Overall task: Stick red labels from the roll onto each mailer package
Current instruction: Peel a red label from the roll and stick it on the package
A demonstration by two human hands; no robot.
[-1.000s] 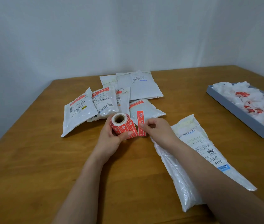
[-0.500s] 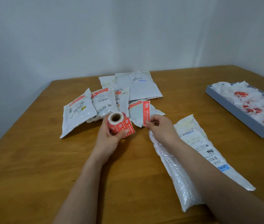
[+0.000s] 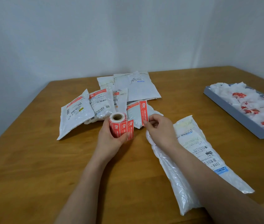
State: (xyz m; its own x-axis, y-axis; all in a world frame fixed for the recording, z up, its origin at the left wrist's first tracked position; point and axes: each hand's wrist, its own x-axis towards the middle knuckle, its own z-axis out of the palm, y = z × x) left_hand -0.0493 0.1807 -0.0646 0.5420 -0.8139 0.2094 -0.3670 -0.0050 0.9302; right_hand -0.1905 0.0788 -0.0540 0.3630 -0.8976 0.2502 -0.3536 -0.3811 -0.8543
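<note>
My left hand [image 3: 110, 139] grips the roll of red labels [image 3: 120, 125] above the table, its cardboard core facing up. My right hand [image 3: 160, 131] pinches the lower end of a single peeled red label [image 3: 143, 112], which stands upright in front of a small white mailer [image 3: 136, 115]. A long white mailer [image 3: 197, 159] with a printed shipping slip lies under my right forearm. Several white mailers [image 3: 78, 113] lie in a cluster behind the roll; some carry a red strip along the top edge.
A grey tray [image 3: 234, 113] heaped with crumpled white backing paper and red scraps sits at the right table edge. A wooden table [image 3: 31, 167] meets a white wall behind. Two larger flat mailers [image 3: 141, 89] lie at the back of the cluster.
My right hand has pulled one label free of the roll and lifted it up and to the right, so it now stands upright. My left hand keeps hold of the roll.
</note>
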